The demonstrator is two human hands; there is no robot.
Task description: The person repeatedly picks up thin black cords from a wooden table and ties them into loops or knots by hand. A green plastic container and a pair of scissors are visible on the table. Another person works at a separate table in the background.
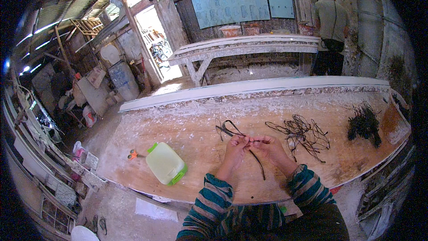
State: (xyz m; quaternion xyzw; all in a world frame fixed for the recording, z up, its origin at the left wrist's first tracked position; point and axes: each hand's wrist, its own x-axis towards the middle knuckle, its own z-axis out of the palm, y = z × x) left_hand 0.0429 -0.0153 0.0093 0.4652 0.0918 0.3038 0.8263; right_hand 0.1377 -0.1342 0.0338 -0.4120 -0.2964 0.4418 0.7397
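Dark cord pinched between two hands at mid-tabletop

Toward the left edge of the tabletop [129,131] lie orange-handled scissors [133,154]. Just right of them, closer to the near edge, sits a pale container [166,163] with bright green clips, tilted askew to that edge.

Next, around the middle of the tabletop and nearer its near edge than its far one, comes the left hand [236,149], thumb and fingertips pressed together on a thin dark cord [258,163]. The right hand [269,148] pinches the same cord between thumb and forefinger, its other fingers curled. The fingertips of the two hands all but meet, so neither hand is clearly nearer to the cord.

The cord's long axis slants from far left to near right: a looped end lies beyond the left hand, toward the far edge, while a loose tail drops between the hands toward the near edge. How it passes under the fingertips is hidden.

To the right of the right hand, well apart from the near edge, spreads a loose tangle of dark cords [307,137]. Farther on, near the right edge, lies a dense dark bundle [365,124].
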